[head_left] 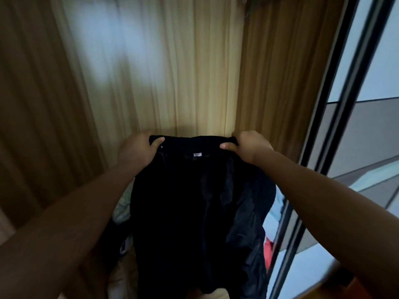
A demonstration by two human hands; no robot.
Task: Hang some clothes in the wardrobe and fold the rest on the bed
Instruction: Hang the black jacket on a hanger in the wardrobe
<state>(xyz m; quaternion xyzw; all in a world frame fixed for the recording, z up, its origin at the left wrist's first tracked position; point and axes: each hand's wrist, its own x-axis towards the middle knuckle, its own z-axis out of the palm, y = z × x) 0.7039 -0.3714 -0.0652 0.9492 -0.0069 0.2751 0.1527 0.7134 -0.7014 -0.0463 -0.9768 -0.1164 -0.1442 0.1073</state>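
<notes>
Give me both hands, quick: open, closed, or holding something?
Left hand: closed, gripping the top edge of the black garment.
Right hand: closed, gripping the same edge at the other end.

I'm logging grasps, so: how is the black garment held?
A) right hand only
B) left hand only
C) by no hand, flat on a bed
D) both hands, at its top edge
D: the left hand and right hand each grip a top corner of the garment, which hangs in front of the curtain.
</notes>
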